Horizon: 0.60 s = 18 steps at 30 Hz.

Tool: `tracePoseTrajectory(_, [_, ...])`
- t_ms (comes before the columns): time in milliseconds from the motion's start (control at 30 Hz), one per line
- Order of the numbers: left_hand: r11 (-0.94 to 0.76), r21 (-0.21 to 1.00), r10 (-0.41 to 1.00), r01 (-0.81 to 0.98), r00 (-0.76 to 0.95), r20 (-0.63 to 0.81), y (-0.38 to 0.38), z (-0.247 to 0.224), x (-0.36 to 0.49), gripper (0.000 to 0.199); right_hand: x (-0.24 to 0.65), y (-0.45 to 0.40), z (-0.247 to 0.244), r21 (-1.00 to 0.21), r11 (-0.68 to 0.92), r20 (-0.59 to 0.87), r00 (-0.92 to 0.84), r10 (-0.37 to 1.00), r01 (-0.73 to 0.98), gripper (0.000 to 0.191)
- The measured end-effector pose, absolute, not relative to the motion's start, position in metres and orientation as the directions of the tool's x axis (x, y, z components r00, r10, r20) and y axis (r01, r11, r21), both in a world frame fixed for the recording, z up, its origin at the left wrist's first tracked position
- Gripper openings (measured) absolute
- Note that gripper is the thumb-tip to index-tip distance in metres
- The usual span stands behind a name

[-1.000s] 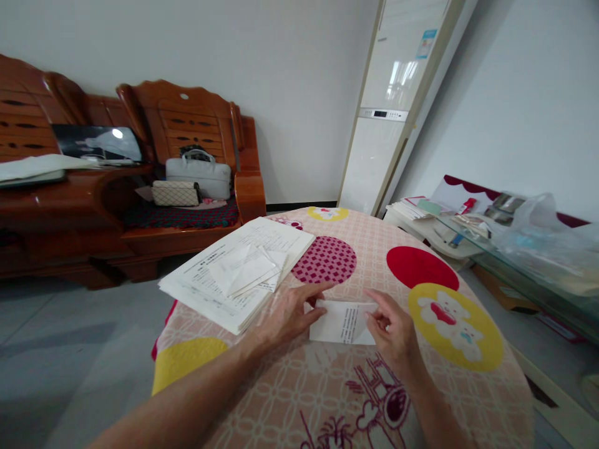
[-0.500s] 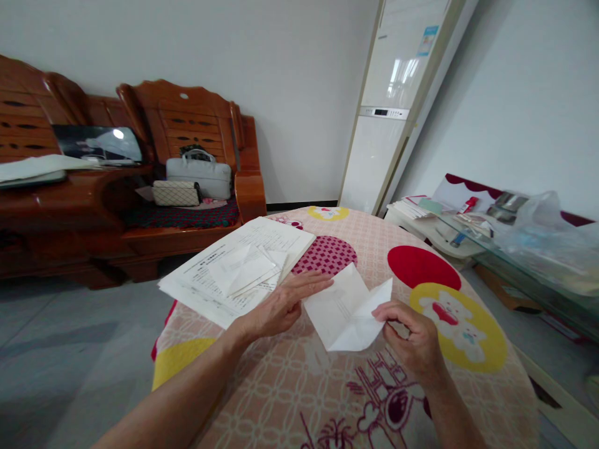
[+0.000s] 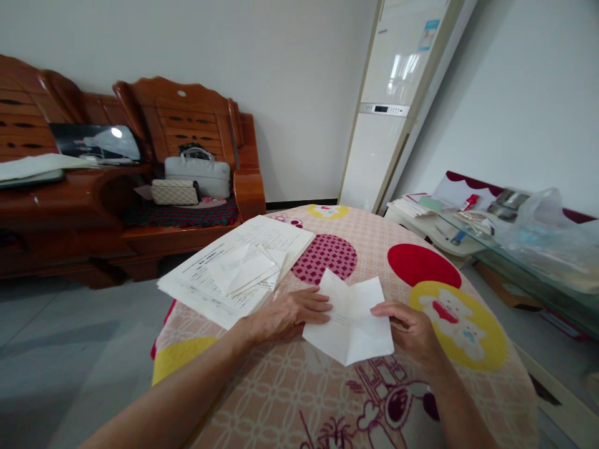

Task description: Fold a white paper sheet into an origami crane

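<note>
A white sheet of paper [image 3: 358,324] with a crease down its middle lies opened out above the patterned tablecloth, its two halves angled upward. My left hand [image 3: 292,313] is closed on its left edge, fingers on the upper face and thumb hidden. At the right edge, my right hand [image 3: 409,330] pinches the paper, thumb above and the other fingers partly behind it. Left of the sheet are several folded white papers [image 3: 250,269], resting on a stack of printed pages [image 3: 201,299].
The round table [image 3: 262,399] wears a pink cloth with coloured circles. To the right, a glass-topped stand [image 3: 496,249] carries papers and a plastic bag [image 3: 552,231]. Behind are a wooden sofa [image 3: 250,187] with bags on it and a tall white air conditioner [image 3: 374,149].
The right half of the sheet has been unfolded outward, so the paper now lies wider. My left hand has shifted slightly down, its fingers now more curled at the edge.
</note>
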<state>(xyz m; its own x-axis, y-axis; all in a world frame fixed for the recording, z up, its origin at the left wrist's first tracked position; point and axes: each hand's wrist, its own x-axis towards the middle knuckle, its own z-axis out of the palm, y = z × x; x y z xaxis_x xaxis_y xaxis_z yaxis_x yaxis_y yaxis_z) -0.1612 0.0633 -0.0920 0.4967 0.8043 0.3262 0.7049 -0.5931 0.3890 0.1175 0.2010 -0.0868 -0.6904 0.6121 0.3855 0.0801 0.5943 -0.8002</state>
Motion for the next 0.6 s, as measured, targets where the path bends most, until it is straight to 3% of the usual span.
tracePoseTrajectory(233, [-0.609, 0.478, 0.793, 0.633, 0.502, 0.345, 0.056, -0.093, -0.158, 0.028, 0.126, 0.211, -0.102, -0.580, 0.805, 0.406, -0.813, 0.417, 0.123, 0.019])
tracePoseTrajectory(400, [-0.483, 0.586, 0.871, 0.650, 0.427, 0.244, 0.052, -0.081, -0.157, 0.027, 0.132, 0.209, -0.099, -0.674, 0.699, 0.201, -0.851, 0.485, 0.239, 0.017])
tracePoseTrajectory(600, [-0.087, 0.763, 0.996, 0.641, 0.079, 0.047, 0.053, -0.082, -0.150, 0.022, 0.126, 0.206, -0.097, -0.776, 0.485, -0.004, -0.773, 0.634, 0.402, 0.025])
